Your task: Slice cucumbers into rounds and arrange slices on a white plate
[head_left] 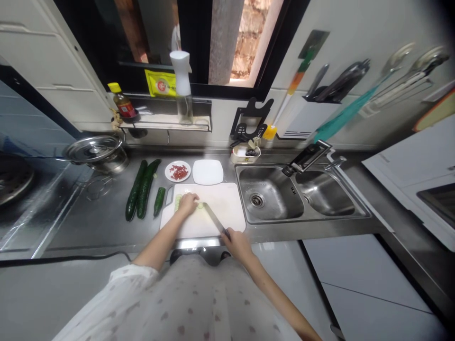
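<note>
A white cutting board [213, 229] lies on the counter in front of me. My right hand [237, 242] grips the dark handle of a kitchen knife [214, 219], its blade slanting up and left across the board. By the blade's tip is a pale green cucumber slice [200, 205]. Just left of that slice, my left hand [188, 204] is over the board with its fingers curled in; what they hold, if anything, is hidden. More cucumber slices [177, 200] lie at the board's left side, partly behind this hand.
Two long cucumbers [144, 194] and a short cucumber piece [159, 201] lie left of the board. Behind it stand a plate of small red pieces [169, 176] and a white square plate [208, 172]. A double sink [273, 196] is on the right, a lidded pot [106, 158] on the left.
</note>
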The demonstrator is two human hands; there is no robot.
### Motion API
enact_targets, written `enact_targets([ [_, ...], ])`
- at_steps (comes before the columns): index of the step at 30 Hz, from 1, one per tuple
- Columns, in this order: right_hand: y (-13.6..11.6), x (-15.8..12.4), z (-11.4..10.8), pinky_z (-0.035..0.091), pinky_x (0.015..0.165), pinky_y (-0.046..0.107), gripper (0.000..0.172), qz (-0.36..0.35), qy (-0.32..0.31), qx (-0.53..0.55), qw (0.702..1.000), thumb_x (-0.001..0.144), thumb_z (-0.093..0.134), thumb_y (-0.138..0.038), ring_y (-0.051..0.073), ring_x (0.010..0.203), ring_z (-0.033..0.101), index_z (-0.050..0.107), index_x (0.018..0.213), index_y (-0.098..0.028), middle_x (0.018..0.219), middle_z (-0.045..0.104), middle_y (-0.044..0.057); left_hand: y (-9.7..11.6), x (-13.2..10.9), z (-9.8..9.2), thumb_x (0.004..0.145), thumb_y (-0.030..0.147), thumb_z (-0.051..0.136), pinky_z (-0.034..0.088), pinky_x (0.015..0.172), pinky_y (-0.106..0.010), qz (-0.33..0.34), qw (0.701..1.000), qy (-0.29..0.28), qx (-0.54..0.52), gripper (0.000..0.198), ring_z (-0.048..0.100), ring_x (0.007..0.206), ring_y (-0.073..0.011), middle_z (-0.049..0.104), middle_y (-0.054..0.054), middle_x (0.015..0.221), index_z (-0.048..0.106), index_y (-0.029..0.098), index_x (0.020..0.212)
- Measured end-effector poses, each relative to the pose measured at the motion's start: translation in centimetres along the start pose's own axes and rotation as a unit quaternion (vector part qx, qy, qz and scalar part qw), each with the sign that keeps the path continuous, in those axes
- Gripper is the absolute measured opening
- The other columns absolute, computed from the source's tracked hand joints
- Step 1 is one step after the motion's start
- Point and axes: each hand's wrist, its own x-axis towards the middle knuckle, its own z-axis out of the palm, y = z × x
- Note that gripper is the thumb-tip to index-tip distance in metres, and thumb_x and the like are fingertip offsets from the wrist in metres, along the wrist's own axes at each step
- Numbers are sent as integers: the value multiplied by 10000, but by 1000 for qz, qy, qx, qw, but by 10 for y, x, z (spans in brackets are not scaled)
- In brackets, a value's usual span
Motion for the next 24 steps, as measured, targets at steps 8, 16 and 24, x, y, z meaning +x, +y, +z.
enact_targets([
  [8, -5, -3, -5, 363, 684, 263, 334, -2, -15, -8, 1000, 964, 386, -435, 218, 908, 647, 605, 1054, -199, 949, 695, 105, 3, 1, -1, 767, 213, 635, 402, 919, -295, -28, 1000, -9, -6, 287, 553, 1074, -211, 652, -52, 1085, 668, 236, 1051],
  [16, -6, -1, -3, 375, 698, 275, 323, -4, -21, -10, 1000, 961, 388, -423, 230, 915, 651, 604, 1048, -200, 961, 694, 110, 4, 1, 0, 774, 211, 629, 392, 932, -312, -33, 999, -7, -4, 285, 546, 1092, -220, 647, -64, 1106, 665, 234, 1055],
  [24, -8, 0, -3, 386, 697, 285, 312, -1, -23, -11, 1000, 956, 391, -414, 238, 925, 655, 602, 1043, -200, 973, 696, 117, 4, 0, -1, 772, 211, 619, 402, 922, -304, -32, 999, -5, -7, 287, 553, 1087, -216, 656, -57, 1100, 670, 237, 1053],
])
